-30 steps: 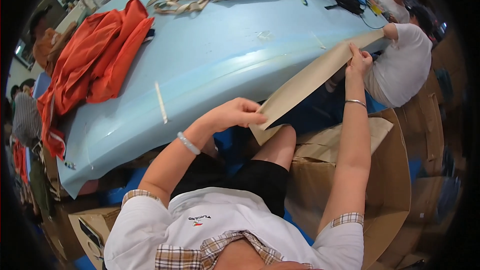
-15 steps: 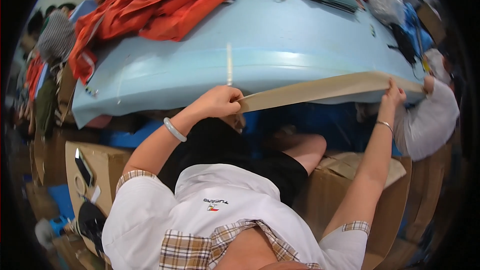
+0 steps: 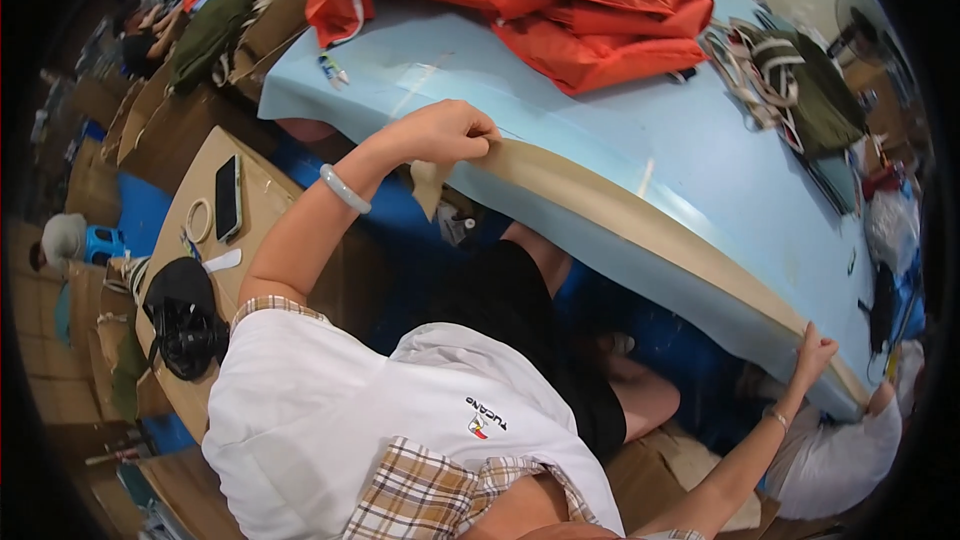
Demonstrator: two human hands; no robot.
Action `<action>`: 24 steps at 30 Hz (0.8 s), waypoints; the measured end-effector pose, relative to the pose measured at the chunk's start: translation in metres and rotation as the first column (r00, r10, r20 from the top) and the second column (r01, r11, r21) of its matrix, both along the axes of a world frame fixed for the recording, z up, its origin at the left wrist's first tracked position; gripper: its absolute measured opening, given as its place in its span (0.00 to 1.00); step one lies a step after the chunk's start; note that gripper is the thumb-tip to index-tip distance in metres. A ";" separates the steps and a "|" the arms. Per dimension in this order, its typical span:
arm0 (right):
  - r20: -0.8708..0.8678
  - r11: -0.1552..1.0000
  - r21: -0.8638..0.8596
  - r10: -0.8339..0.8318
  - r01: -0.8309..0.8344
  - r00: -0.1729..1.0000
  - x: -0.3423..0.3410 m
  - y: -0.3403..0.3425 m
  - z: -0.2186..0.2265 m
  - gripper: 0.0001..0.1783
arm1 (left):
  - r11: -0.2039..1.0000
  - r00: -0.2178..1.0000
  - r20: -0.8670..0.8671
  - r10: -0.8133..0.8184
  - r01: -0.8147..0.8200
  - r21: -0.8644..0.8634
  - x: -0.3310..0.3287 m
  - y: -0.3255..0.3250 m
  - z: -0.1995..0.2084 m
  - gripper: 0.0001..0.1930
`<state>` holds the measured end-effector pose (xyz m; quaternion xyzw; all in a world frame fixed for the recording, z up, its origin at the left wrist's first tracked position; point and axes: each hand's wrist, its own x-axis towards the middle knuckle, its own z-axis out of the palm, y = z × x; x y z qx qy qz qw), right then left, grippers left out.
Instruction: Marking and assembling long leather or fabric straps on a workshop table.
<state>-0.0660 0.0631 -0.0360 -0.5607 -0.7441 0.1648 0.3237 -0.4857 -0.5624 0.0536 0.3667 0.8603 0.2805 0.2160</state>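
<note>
My left hand [image 3: 450, 130] is closed on one end of a wide tan strip [image 3: 640, 225] that looks like tape or cloth; its material I cannot tell. A short tail [image 3: 427, 185] of the strip hangs below that hand. Towards the lower right, my right hand [image 3: 815, 352] pinches the strip near its other end. Between both hands the strip runs taut along the front edge of a table covered in light blue [image 3: 600, 145]. Beyond my right hand, a co-worker's arm in a white sleeve [image 3: 840, 460] reaches close to the strip's end.
Orange fabric [image 3: 560, 0] is heaped on the table, with an olive green bag [image 3: 825, 100] to its right. At left stands a cardboard box [image 3: 215, 200] bearing a phone [image 3: 229, 198], a tape roll [image 3: 199, 220] and a black cap [image 3: 183, 315]. A fan [image 3: 862, 20] stands far right.
The view has swung left, so the table now slants down to the right. The strip, held up in front of the edge before, now lies against it. Both hands keep hold.
</note>
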 end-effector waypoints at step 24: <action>0.004 0.158 0.042 0.987 -0.987 0.158 -0.259 -0.337 0.055 0.09 | 0.979 0.980 -0.115 0.161 -0.173 -0.107 -0.125 -0.052 -0.002 0.16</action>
